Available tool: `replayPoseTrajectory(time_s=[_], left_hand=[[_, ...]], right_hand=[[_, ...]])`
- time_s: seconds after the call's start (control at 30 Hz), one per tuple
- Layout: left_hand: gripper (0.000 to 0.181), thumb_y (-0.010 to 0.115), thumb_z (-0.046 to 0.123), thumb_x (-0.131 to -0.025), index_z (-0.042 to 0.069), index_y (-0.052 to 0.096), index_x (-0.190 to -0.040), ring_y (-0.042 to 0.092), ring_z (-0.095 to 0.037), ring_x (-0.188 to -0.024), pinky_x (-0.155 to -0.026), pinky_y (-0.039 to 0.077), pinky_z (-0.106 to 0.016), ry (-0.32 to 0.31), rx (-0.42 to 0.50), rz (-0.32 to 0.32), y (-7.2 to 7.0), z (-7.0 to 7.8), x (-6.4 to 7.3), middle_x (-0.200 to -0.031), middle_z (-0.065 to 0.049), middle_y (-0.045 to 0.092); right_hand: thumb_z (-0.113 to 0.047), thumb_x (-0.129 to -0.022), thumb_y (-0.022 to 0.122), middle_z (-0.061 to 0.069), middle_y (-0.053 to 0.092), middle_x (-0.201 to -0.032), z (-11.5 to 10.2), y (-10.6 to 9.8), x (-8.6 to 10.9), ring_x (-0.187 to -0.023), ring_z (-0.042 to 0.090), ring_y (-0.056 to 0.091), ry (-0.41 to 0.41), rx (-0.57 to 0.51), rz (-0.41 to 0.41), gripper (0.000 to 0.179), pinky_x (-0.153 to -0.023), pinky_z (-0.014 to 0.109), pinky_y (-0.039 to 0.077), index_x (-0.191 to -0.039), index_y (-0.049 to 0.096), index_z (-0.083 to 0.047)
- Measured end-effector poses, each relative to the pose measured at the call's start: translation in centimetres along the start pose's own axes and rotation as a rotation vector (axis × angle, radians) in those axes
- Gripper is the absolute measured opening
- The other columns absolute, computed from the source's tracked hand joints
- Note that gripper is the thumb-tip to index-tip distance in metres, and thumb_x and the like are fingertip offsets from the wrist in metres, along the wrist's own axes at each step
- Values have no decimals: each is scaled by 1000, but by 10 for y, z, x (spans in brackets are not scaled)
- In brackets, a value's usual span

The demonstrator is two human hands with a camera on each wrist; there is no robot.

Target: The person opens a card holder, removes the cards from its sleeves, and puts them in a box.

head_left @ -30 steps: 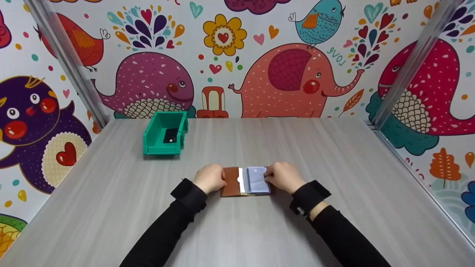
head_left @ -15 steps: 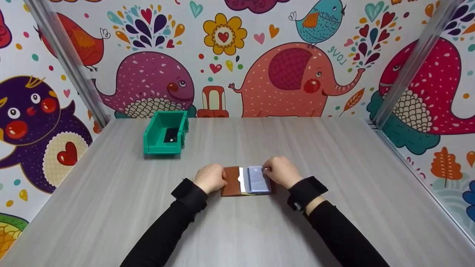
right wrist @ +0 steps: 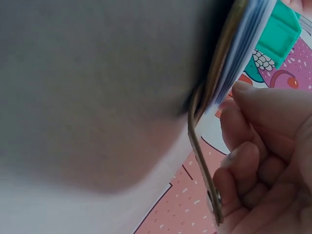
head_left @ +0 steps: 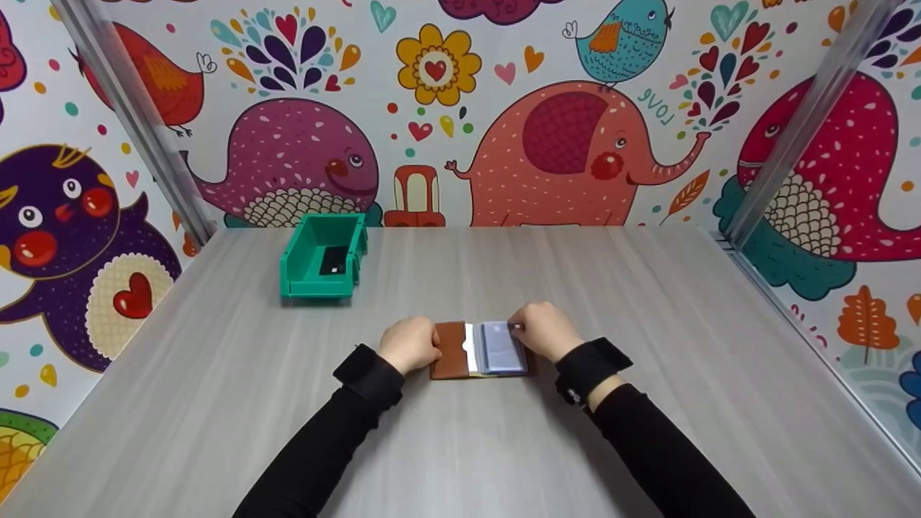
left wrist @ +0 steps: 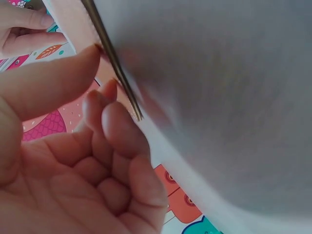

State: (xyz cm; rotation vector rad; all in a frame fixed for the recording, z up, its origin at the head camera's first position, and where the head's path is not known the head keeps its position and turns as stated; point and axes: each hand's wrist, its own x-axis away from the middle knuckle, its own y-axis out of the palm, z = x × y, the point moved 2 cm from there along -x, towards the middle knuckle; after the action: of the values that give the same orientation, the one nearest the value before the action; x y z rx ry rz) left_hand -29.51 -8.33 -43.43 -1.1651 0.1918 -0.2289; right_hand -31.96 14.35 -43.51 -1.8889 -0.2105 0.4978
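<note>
While the left hand (head_left: pixel 409 344) stays put at the left edge of the brown wallet (head_left: pixel 450 352), the right hand (head_left: pixel 550 332) now sits at the upper right corner of the clear sleeves (head_left: pixel 502 349), higher than a second ago. Wallet lies open on the table (head_left: pixel 460 446), centre of the head frame. Left: bent fingers and thumb hold the cover edge. Right: thumb and forefinger appear to pinch the sleeve corner. Judgement: left anchors, right seeks purchase on the sleeves; none visibly lifted, so turning or opening them seems barely begun. Unclear: how many layers the right hand has caught; its fingertips are partly hidden. Black item (head_left: pixel 333 260) in green bin (head_left: pixel 315 290), upper left: unidentifiable. Left hand nearly cut off, right wrist view's upper right.
</note>
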Motion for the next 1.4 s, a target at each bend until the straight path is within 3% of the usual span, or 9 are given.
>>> replayPoseTrajectory(time_s=[0.67,0.93,1.4], left_hand=[[7,79,9,-78,6,75,-83,62,-22,-74,-71,51,-42,-3,26,6,-1,-1,0,-84,-5,70],[7,80,10,-78,8,75,-82,61,-22,-75,-71,50,-41,-11,27,-4,-1,-1,0,-86,-4,71],[8,80,9,-79,5,75,-85,64,-25,-78,-72,51,-41,1,19,4,0,-1,0,-87,-6,71]], right_hand=[[2,-81,74,14,74,-95,-3,0,3,-91,33,69,-3,11,-17,16,-82,45,53,-97,78,-1],[4,-80,75,11,74,-88,-2,1,6,-82,30,69,-62,7,7,9,-76,44,53,-86,78,-2],[3,-79,76,12,74,-91,-3,-1,9,-87,31,70,-61,-27,2,13,-79,44,54,-92,78,-1]])
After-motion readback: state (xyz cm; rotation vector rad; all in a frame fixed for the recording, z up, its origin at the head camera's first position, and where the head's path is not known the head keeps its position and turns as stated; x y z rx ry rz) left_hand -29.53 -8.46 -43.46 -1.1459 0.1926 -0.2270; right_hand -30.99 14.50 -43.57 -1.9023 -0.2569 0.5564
